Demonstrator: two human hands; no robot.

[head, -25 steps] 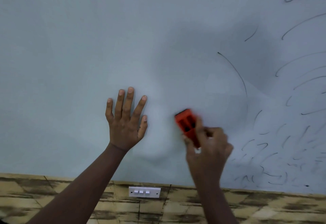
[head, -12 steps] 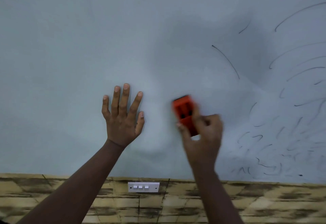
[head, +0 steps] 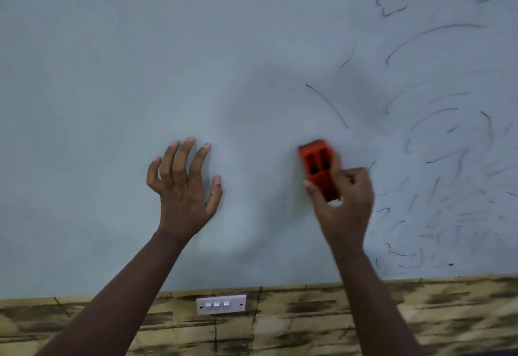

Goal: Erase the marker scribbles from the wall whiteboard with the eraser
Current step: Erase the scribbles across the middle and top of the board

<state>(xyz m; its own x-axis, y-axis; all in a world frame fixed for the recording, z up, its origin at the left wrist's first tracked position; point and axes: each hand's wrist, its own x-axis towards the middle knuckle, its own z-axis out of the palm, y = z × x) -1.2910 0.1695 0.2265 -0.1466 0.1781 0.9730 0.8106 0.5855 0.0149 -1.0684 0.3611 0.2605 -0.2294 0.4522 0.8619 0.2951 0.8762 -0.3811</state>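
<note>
— Since a second ago, what is changing?

— Mostly the left hand (head: 183, 187): its fingers were lying flat and spread on the pale grey wall whiteboard (head: 112, 89), and now they are arching, so that it is resting on the fingertips with nothing in its grasp. The long curved stroke above the eraser is also looking shorter at its lower end than it was.

— And the other hand?

— The right hand (head: 346, 201) is sitting right of centre in the frame, fingers and thumb curling round the lower half of the small orange plastic block eraser (head: 318, 169). The eraser is lying against the board, its ribbed back facing us and its upper half sticking out above the knuckles. It is blurring slightly, so I am judging it to be mid-stroke.

— How is it going to handle?

— Light and stiff, I am guessing: a hollow moulded shell, easy to steer with one hand. The wiping face is hidden against the board. Gripping the two long sides, as now, is looking sensible, since it is keeping the face flat and the pressure even.

— How much is remaining?

— The left and centre are looking wiped. The black marker scribbles (head: 448, 201) are crowding the right side, from upper right to lower right. A white triple light switch (head: 221, 304) is sitting below the board on the tan mottled wall tiles (head: 308, 327).
</note>
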